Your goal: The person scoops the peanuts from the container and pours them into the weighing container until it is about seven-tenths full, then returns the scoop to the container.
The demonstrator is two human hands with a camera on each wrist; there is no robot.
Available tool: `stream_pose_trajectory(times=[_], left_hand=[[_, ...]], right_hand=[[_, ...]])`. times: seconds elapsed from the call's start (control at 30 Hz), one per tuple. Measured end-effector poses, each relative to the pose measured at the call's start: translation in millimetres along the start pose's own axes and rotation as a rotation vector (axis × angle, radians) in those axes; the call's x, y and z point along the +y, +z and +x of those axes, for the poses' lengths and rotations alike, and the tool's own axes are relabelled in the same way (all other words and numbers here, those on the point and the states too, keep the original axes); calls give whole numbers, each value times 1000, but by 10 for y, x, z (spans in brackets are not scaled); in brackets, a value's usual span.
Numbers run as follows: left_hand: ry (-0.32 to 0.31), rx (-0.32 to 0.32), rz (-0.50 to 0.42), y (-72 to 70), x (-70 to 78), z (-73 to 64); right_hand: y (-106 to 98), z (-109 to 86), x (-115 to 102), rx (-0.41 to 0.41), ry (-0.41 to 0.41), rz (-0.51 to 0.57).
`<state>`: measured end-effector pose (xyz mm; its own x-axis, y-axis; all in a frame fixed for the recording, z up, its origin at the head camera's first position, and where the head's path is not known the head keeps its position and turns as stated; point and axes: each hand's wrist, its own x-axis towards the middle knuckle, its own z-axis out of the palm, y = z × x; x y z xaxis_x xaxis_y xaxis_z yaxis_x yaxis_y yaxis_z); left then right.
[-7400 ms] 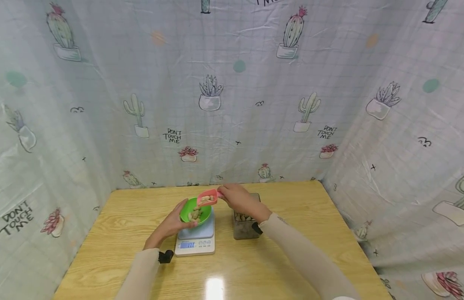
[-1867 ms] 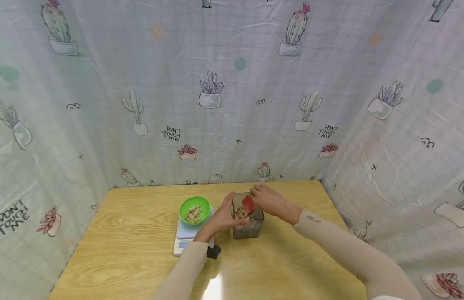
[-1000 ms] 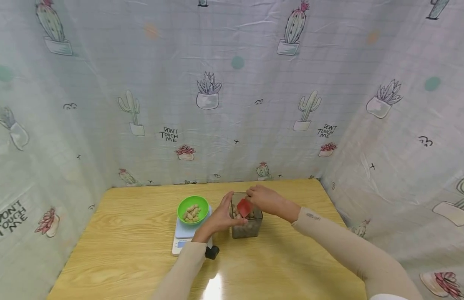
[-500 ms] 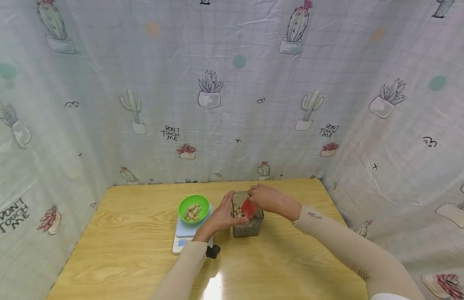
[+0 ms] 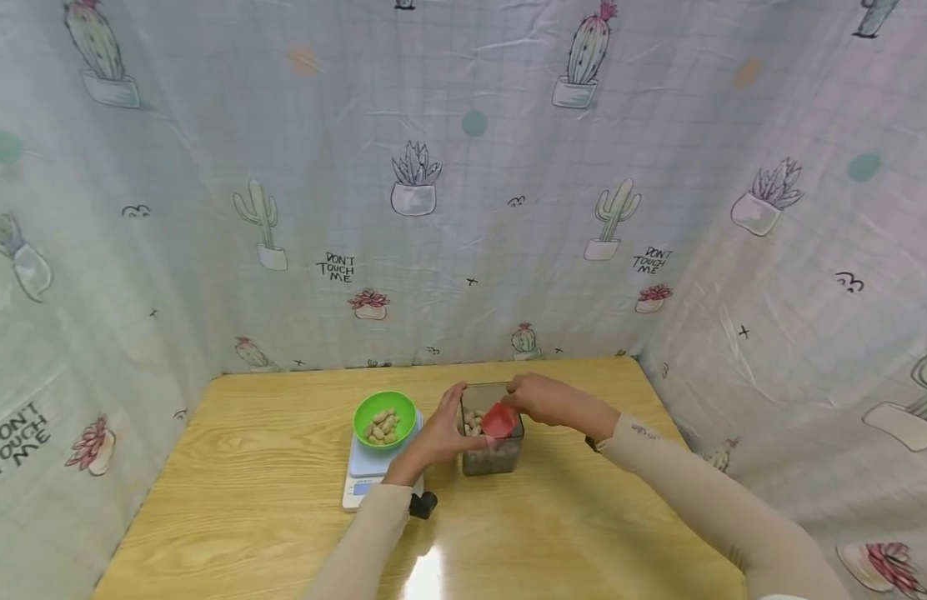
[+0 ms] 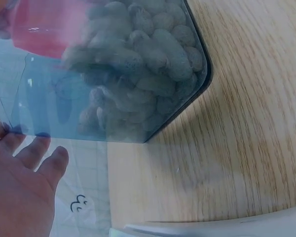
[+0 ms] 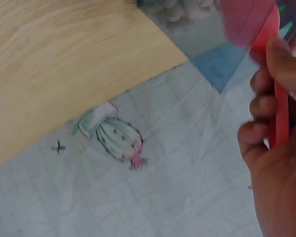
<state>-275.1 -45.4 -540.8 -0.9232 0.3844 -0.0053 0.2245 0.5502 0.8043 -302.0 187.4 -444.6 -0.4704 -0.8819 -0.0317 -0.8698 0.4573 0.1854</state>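
A clear square container (image 5: 490,460) holding unshelled peanuts (image 5: 473,422) stands mid-table. My left hand (image 5: 437,437) grips its left side, thumb across the front wall and fingers at the far left; the left wrist view shows fingertips (image 6: 61,153) at the clear wall. With my right hand (image 5: 542,398) I hold a red scoop (image 5: 498,421), tilted inside the container above the peanuts. In the right wrist view its handle (image 7: 282,118) lies within my curled fingers, thumb along it. Whether the scoop carries peanuts cannot be seen.
Left of the container, a green bowl (image 5: 405,410) with several peanuts (image 5: 382,426) sits on a white kitchen scale (image 5: 368,468). My left forearm partly covers the scale's display. A cactus-print curtain (image 5: 463,275) surrounds the wooden table (image 5: 268,467) at the back and sides.
Earlier, my right hand tipped peanuts from the scoop into the bowl while my left hand held the bowl. Both hands then moved right to the container. The scoop has just shifted slightly right.
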Motion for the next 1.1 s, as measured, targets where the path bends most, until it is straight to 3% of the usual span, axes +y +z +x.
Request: stream_pose_trajectory(times=[0.07, 0.27, 0.33, 0.47, 0.57, 0.7, 0.8, 1.1], left_hand=[[11, 2, 5, -45, -17, -3], [20, 11, -3, -63, 6, 15], [15, 12, -1, -66, 0, 15], [12, 13, 0, -66, -23, 9], [3, 1, -19, -54, -35, -2], [-6, -8, -44, -34, -24, -7], [-11, -9, -45, -28, -15, -12], [-4, -15, -26, -53, 5, -16]], right_hand=[[-1, 58, -14, 12, -7, 15], [56, 186, -68, 5, -43, -139], [89, 207, -67, -14, -20, -100], [138, 182, -46, -38, 63, 91], [184, 159, -77, -24, 59, 145], [251, 153, -165, 61, 24, 36], [299, 145, -218, 115, 50, -33], [376, 129, -260, 111, 122, -56]])
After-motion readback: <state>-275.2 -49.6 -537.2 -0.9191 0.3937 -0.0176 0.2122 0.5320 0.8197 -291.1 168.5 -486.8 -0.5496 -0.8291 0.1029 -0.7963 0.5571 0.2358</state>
